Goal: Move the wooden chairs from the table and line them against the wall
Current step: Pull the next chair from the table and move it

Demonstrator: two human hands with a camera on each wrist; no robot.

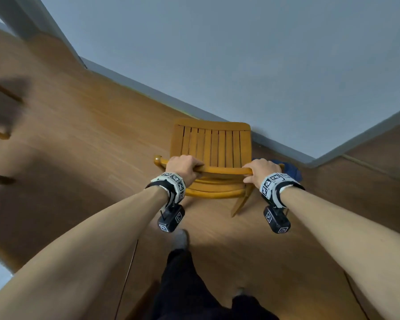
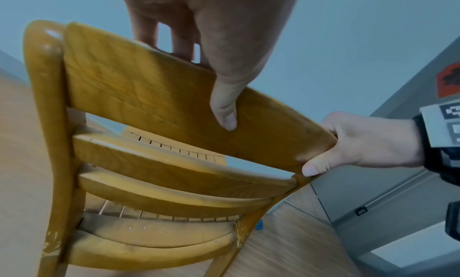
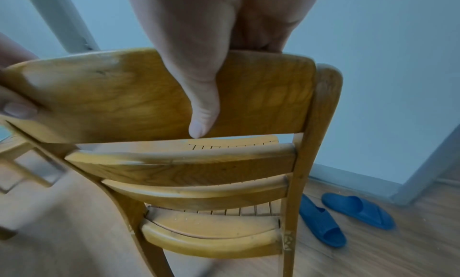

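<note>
2 hands (image 1: 221, 168) clamped on chair (image 1: 211, 144) backrest, blue slippers (image 3: 346, 216) clear only R-wrist view

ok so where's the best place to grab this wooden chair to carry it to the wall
Probably the top rail of the wooden chair, from behind the backrest, as now: left hand and right hand wrap over it near its two ends, thumbs on the rear face. The rail is broad, the highest part, and open beneath, so fingers curl round it; a wide two-handed hold should limit swinging.
</note>
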